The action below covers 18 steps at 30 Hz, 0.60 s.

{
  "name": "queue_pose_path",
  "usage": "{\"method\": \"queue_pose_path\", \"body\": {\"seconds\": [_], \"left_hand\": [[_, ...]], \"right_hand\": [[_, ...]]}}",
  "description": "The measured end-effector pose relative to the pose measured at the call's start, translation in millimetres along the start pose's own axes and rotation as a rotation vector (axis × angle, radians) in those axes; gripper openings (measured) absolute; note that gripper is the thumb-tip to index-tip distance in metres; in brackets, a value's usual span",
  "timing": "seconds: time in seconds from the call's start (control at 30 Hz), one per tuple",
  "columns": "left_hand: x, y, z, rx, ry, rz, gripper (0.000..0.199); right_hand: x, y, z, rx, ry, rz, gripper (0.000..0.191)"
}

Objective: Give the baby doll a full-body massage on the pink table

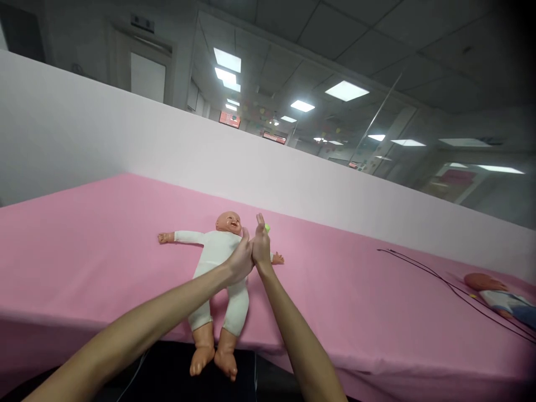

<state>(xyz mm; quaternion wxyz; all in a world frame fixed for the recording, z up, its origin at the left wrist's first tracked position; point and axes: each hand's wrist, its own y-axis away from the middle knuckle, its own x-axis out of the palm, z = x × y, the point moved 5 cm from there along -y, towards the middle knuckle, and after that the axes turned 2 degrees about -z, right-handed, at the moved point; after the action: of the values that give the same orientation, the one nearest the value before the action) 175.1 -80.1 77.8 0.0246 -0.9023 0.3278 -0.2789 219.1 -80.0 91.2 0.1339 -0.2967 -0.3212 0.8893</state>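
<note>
A bald plastic doll in a white cloth suit (215, 249) is laid face up on the long table covered in smooth pink cloth (335, 290), its feet hung past the table's near edge. Above the table, over the doll's side, the bare left hand (240, 260) and the bare right hand (261, 247) are brought together. The left thumb is raised; how the other left fingers are set cannot be told. The right fingers are pointed upward, seemingly pressed together. Whether anything is held between the palms cannot be seen. Just beside the right fingers, a small bright-green object (267, 228) is partly hidden.

On the table's right part, thin black cables (433, 272) are strewn, and at its right end a second doll in white and blue clothing (496, 296) is laid. The table's far edge is bordered by a plain white partition (201, 153).
</note>
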Motion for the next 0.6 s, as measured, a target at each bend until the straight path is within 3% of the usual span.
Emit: {"method": "queue_pose_path", "body": {"seconds": [0.07,0.13,0.2,0.27,0.37,0.43,0.53,0.6], "left_hand": [[-7.6,30,-12,0.112,-0.285,-0.053,0.077],[-17.5,57,-21,0.197,-0.533,-0.141,0.066],[-24.4,81,-24,0.231,-0.624,-0.208,0.050],[-24.9,99,-25,0.240,-0.652,-0.245,0.048],[-15.5,111,-30,0.254,-0.674,-0.282,0.071],[-7.5,110,-35,0.269,-0.565,-0.249,0.087],[-5.0,103,-37,0.254,-0.331,-0.153,0.091],[-11.5,97,-33,0.224,-0.287,-0.134,0.088]], "right_hand": [[9,27,24,0.015,-0.011,-0.008,0.085],[23,56,52,-0.015,0.006,0.005,0.087],[32,71,78,-0.089,0.039,0.053,0.087],[27,65,90,-0.086,0.021,0.072,0.084],[5,43,83,0.082,-0.086,0.001,0.086],[1,45,74,0.149,-0.160,-0.014,0.087],[16,80,69,0.111,-0.180,0.026,0.088],[27,104,69,0.070,-0.126,0.011,0.089]]}}
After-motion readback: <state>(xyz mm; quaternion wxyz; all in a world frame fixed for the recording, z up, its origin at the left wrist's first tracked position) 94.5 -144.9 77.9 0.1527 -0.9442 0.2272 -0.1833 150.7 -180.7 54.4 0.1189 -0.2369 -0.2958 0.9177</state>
